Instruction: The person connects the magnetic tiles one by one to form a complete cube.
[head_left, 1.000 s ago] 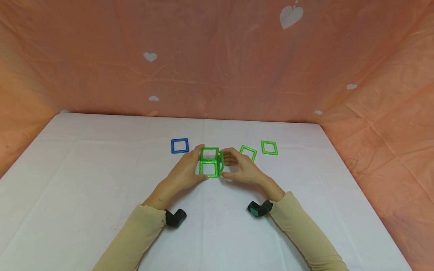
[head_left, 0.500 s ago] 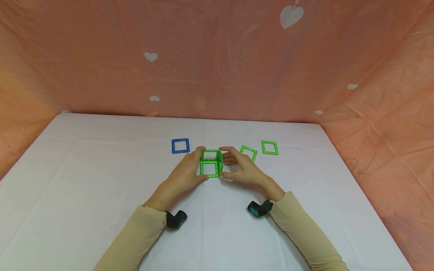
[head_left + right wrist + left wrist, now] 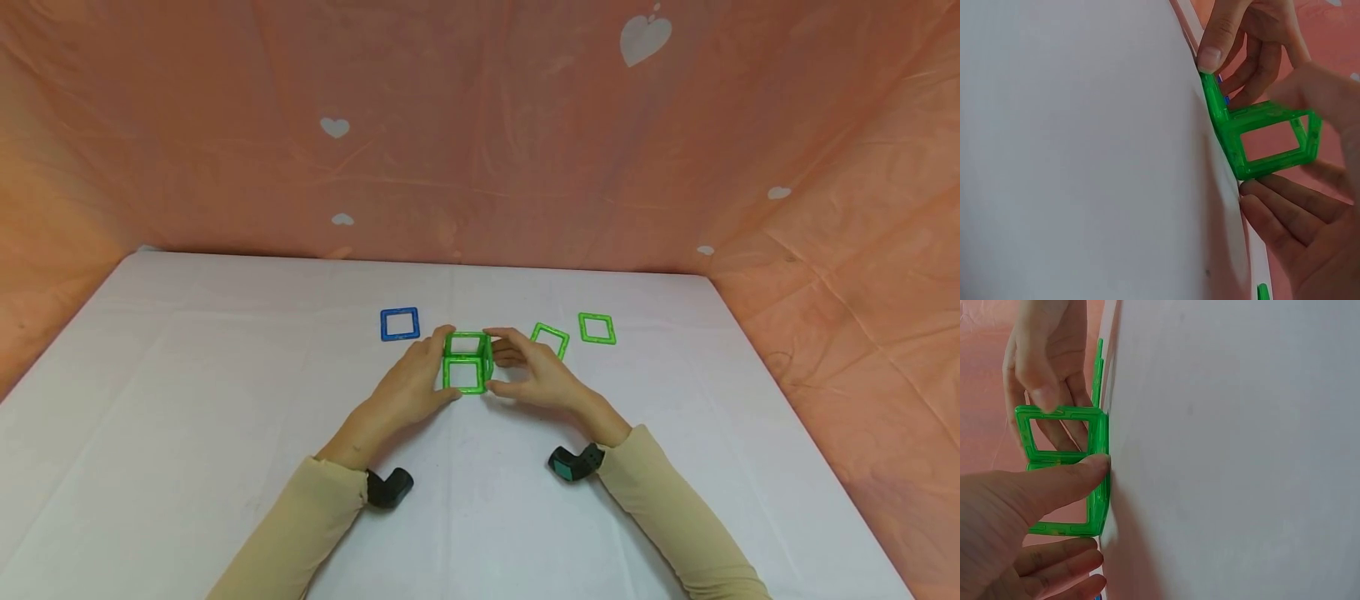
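Note:
Several square green magnetic tiles (image 3: 465, 358) are joined mid-table: one lies flat, one stands at its back edge, one at its right edge. My left hand (image 3: 405, 379) holds the left side, thumb on the near left corner and forefinger at the back tile. In the left wrist view, the left thumb (image 3: 1088, 467) presses on the green frame. My right hand (image 3: 536, 371) holds the right upright tile (image 3: 1272, 167) between thumb and forefinger; its other fingers curl behind.
A blue square tile (image 3: 401, 337) lies beyond my left hand. Behind my right hand lies a loose green tile (image 3: 551, 327), partly covered by it, and another green tile (image 3: 597, 341) lies farther right. The white-covered table (image 3: 225, 375) meets an orange curtain (image 3: 480, 167) at its back.
The right upright tile has swung inward and now meets the back tile's edge at the corner. The back tile's top edge appears slightly lower. Both hands have barely moved.

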Demonstrator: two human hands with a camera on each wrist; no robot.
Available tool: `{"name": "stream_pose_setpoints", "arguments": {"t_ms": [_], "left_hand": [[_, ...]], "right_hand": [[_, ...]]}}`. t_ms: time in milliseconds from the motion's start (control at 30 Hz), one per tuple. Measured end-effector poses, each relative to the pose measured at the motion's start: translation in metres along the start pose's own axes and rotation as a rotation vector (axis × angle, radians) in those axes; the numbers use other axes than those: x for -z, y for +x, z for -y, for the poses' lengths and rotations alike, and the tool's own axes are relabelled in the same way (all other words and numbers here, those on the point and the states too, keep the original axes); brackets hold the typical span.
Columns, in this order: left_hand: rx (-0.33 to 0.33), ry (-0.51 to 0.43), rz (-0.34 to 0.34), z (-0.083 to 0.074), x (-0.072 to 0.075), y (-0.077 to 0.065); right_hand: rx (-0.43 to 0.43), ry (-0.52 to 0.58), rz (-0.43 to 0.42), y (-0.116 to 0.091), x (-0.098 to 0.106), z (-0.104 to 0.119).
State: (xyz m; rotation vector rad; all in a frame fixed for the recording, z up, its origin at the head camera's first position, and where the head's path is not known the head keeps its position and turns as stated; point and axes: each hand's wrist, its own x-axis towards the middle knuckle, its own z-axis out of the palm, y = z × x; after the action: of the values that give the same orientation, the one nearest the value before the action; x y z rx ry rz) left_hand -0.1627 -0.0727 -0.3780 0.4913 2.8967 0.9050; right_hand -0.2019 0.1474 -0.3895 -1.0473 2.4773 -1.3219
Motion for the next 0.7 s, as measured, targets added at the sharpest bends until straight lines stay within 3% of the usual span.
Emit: {"name": "stream_pose_setpoints", "arguments": {"t_ms": [333, 700], "left_hand": [[0.012, -0.017, 0.018, -0.0007, 0.0031, -0.0013], [-0.019, -0.039, 0.003, 0.0032, 0.0028, -0.0008]], "right_hand": [[-0.036, -0.017, -0.032, 0.0006, 0.0011, 0.0036], [0.009, -0.016, -0.076, 0.0004, 0.0015, 0.0012]]}}
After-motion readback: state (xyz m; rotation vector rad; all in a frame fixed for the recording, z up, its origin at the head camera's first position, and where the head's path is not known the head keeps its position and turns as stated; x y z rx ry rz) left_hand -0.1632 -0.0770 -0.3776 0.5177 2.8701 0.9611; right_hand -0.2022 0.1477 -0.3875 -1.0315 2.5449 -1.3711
